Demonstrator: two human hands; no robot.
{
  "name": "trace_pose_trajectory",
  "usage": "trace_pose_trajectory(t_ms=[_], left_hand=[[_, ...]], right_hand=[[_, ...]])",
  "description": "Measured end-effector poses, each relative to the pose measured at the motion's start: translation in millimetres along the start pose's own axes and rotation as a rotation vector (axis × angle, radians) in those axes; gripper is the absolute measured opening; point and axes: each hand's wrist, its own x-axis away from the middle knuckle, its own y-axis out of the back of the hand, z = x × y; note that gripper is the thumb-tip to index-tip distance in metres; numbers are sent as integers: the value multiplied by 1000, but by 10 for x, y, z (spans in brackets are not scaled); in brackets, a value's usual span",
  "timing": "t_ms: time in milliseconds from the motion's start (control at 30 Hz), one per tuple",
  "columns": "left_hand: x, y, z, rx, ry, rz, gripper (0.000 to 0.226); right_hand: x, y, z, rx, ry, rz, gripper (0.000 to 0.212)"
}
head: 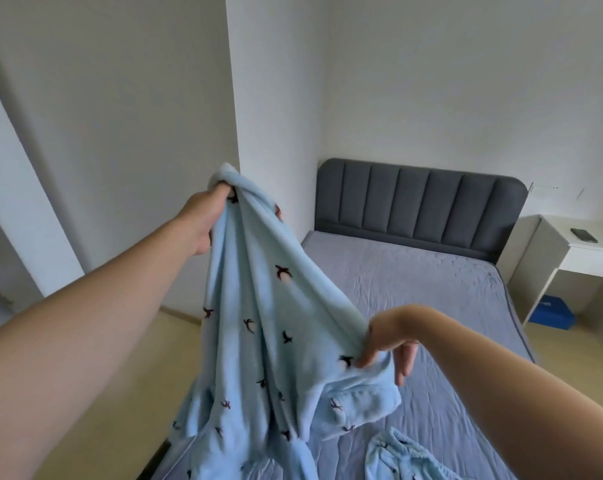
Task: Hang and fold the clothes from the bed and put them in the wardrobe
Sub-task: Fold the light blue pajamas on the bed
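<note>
On my feed the left hand point(203, 220) sits at about 9 o'clock, arm stretched out and raised. Its fingers point(220, 189) are curled tight round a bunched end of the pale blue garment point(258, 323), so the cloth hangs down from that fist in long folds. The garment is fleecy, dotted with small dark bird-like figures, and its lower part trails to the bottom edge of the view at 6 o'clock, over the near corner of the bed point(431, 289).

The right hand point(386, 341) is lower, at roughly 5 o'clock. Thumb and forefinger pinch the garment's right edge, while the other fingers point(402, 362) hang loose and nearly straight, clear of the cloth. Between the two hands the fabric is drawn out on a slant — high on the left, low on the right.

A second blue garment point(397, 455) of the same print lies crumpled on the bed near 5 o'clock, at the bottom edge. The grey headboard point(417, 202) stands at 2 o'clock against the wall. At 3 o'clock a white table point(584, 251) carries a dark phone point(584, 234), with a blue box point(552, 313) on the floor beneath it.
</note>
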Motion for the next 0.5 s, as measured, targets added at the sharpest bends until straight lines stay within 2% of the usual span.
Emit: trace_pose_trajectory(t_ms=[33, 100, 133, 200, 233, 333, 433, 500], left_hand=[[-15, 53, -10, 36, -29, -30, 22], [-74, 199, -14, 76, -88, -48, 5], [-120, 291, 12, 43, -104, -43, 12], [-174, 487, 103, -144, -90, -10, 17], [-185, 569, 171, -277, -59, 22, 16], [-177, 716, 393, -576, 142, 144, 24], [-168, 752, 594, -717, 317, 248, 50], [-171, 739, 712, -707, 326, 258, 50]], right_hand=[[-23, 16, -38, -31, -36, -33, 71], [-14, 117, -107, -152, -36, -219, 56], [-8, 197, -136, -265, 4, -329, 46], [48, 356, -175, -490, 126, -514, 22], [89, 414, -195, -565, 191, -597, 16], [161, 520, -195, -615, 362, -795, 38], [203, 545, -163, -728, 551, -781, 54], [213, 582, -148, -781, 593, -740, 56]])
